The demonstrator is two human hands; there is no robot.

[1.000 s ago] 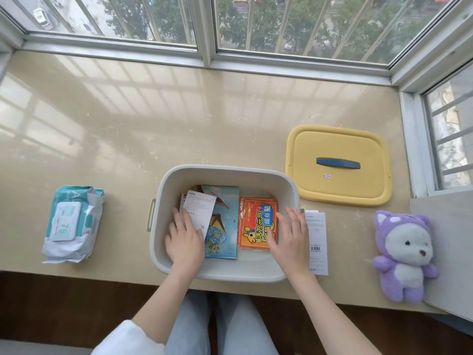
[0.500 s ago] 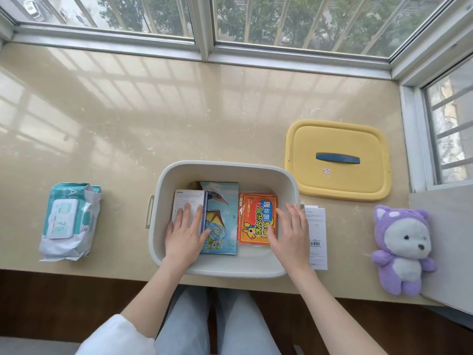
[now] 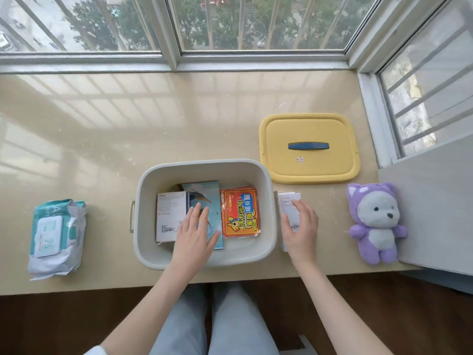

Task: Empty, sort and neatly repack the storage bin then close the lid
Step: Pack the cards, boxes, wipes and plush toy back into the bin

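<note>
While the grey storage bin [image 3: 204, 172] sits open at the near edge of the sill [image 3: 102, 129], I read this as the repacking stage, with three flat things already laid on its floor: a white box [image 3: 170, 213] at the left, a blue picture booklet [image 3: 204, 198] partly under it, and an orange packet [image 3: 240, 212] at the right. Beyond the bin's right corner the yellow lid [image 3: 307, 147] lies flat, handle up, well apart from the rim. Far left is the wipes pack [image 3: 57, 235], far right the purple plush bear [image 3: 376, 221], both outside the bin. My right hand [image 3: 300, 226] rests flat, fingers spread, on the white leaflet [image 3: 288, 203], which lies just beside the bin's right wall with its long axis running away from me; the palm covers its near half and nothing is pinched yet. My left hand [image 3: 195, 231] lies open and loose on the booklet inside the bin, gripping nothing. I judge the leaflet goes next: it lies directly under the right hand, the bin is immediately to that hand's left, so a short sideways carry over the wall should do.
</note>
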